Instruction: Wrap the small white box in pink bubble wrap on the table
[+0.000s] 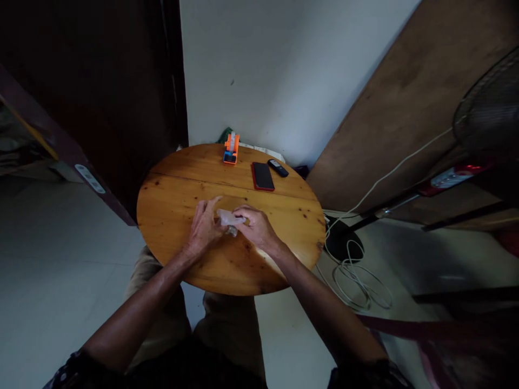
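Note:
My left hand (204,227) and my right hand (257,227) meet over the middle of a round wooden table (174,210). Between them lies a small clear plastic piece (227,218), perhaps a bag or wrapper. The fingers of both hands are curled and pinched on it. What is inside it, if anything, I cannot make out. Both forearms reach in from the bottom of the view.
At the table's far side stand an orange and blue tape dispenser (231,149), a dark phone with a red rim (263,176) and a small black remote (278,168). A fan (488,116) stands at right, with a coiled white cable (359,278) on the floor.

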